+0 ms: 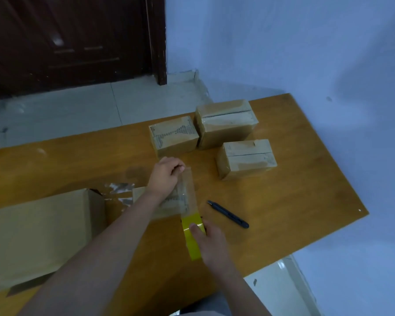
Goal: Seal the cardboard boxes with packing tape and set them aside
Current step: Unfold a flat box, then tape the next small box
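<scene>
A small cardboard box [144, 195] lies under my left forearm near the table's middle, mostly hidden. My left hand [165, 175] pinches the free end of a clear tape strip [187, 192] pulled out above that box. My right hand [209, 239] grips the yellow tape roll [192, 226] at the strip's near end. Three small taped boxes stand further back: one [173, 137] in the middle, one [226, 123] behind it to the right, one [245, 159] nearest on the right.
A black utility knife [228, 214] lies right of the roll on the wooden table [306, 201]. A large open carton [39, 233] lies on its side at the left. The table's right edge drops to a tiled floor.
</scene>
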`<state>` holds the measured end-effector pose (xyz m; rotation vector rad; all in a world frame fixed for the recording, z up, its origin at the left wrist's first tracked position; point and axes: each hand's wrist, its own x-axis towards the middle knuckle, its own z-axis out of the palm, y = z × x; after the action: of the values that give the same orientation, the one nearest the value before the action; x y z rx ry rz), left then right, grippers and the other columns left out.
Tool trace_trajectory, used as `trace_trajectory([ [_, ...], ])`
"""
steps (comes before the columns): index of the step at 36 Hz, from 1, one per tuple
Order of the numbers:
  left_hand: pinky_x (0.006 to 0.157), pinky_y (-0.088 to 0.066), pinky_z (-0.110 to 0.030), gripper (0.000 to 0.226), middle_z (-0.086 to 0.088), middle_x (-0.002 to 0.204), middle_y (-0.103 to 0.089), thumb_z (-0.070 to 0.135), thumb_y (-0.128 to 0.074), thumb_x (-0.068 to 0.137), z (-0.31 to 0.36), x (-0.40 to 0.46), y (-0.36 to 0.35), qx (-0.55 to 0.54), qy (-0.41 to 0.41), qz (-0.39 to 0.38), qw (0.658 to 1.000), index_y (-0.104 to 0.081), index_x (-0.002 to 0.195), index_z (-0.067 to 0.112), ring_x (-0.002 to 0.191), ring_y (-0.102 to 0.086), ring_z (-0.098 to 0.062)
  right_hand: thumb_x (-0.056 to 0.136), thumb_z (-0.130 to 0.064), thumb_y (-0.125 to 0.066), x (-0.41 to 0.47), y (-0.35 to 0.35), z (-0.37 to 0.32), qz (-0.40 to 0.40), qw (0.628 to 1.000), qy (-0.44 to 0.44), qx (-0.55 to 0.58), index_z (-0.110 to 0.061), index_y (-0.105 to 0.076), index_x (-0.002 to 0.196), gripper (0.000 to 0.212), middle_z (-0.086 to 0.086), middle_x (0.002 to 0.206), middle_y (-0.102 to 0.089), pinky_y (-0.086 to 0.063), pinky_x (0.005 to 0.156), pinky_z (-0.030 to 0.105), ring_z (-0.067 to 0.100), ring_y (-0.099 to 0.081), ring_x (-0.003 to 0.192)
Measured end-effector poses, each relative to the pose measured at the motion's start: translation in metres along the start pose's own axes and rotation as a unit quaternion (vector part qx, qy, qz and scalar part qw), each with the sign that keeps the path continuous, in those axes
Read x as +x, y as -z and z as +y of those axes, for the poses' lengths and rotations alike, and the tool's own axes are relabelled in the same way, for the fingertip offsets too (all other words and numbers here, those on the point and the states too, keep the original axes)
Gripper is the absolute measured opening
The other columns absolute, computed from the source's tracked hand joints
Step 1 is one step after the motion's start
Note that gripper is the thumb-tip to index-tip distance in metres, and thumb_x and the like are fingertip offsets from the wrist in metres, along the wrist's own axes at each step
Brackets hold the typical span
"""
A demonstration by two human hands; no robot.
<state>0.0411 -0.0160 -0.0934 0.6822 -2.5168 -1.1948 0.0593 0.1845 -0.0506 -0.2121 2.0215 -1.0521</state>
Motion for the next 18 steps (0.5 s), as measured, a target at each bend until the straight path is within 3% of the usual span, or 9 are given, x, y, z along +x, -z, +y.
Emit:
trace_trajectory([
  [3,0.072,-0.031,-0.026,0.012,-0.004,0.086,-0.063,0.003,-0.055,0.091,0.000,0.000,0.000,-0.002,0.014,-0.003,1.000,-0.066,0.088,0.005,0.089,-0.049,-0.018,0.095,-0.031,-0.053,0.004,-0.003,0.002,-0.001,1.000,-0.014,0.003,-0.010,-0.061,0.085,0.025,0.009,0.074,-0.063,-0.047,0.058,0.030,0.018,-0.059,0.063],
  [7,0.072,-0.030,-0.026,0.014,-0.005,0.088,-0.063,0.004,-0.052,0.093,-0.002,0.001,-0.001,0.018,0.037,-0.024,0.999,-0.066,0.088,0.002,0.092,-0.048,-0.019,0.095,-0.029,-0.052,0.010,-0.007,0.004,0.004,0.999,-0.041,0.008,-0.014,-0.061,0.084,0.021,0.005,0.073,-0.063,-0.047,0.054,0.022,0.015,-0.059,0.062],
  [11,0.079,-0.036,-0.028,0.015,-0.006,0.093,-0.065,0.006,-0.053,0.092,-0.001,0.005,-0.002,0.035,0.090,-0.050,0.994,-0.067,0.089,0.006,0.095,-0.050,-0.019,0.094,-0.030,-0.052,0.019,-0.016,0.003,0.006,0.997,-0.071,0.029,-0.003,-0.060,0.088,0.028,0.023,0.086,-0.067,-0.049,0.059,0.029,0.022,-0.061,0.066],
  [15,0.079,-0.041,-0.026,0.017,-0.010,0.100,-0.067,0.008,-0.053,0.092,0.003,0.015,0.004,0.043,0.175,-0.118,0.976,-0.070,0.092,0.008,0.091,-0.055,-0.019,0.094,-0.027,-0.052,0.026,-0.013,-0.001,0.004,0.997,-0.066,0.032,-0.008,-0.058,0.083,0.023,0.011,0.073,-0.061,-0.046,0.055,0.026,0.020,-0.060,0.062],
  [18,0.083,-0.045,-0.027,0.023,-0.007,0.106,-0.068,0.007,-0.051,0.091,0.006,0.025,0.011,0.063,0.227,-0.184,0.954,-0.074,0.094,0.010,0.098,-0.058,-0.021,0.090,-0.030,-0.055,0.030,-0.011,-0.002,-0.004,0.997,-0.068,0.039,-0.010,-0.059,0.078,0.024,0.008,0.069,-0.061,-0.047,0.060,0.031,0.023,-0.061,0.063],
])
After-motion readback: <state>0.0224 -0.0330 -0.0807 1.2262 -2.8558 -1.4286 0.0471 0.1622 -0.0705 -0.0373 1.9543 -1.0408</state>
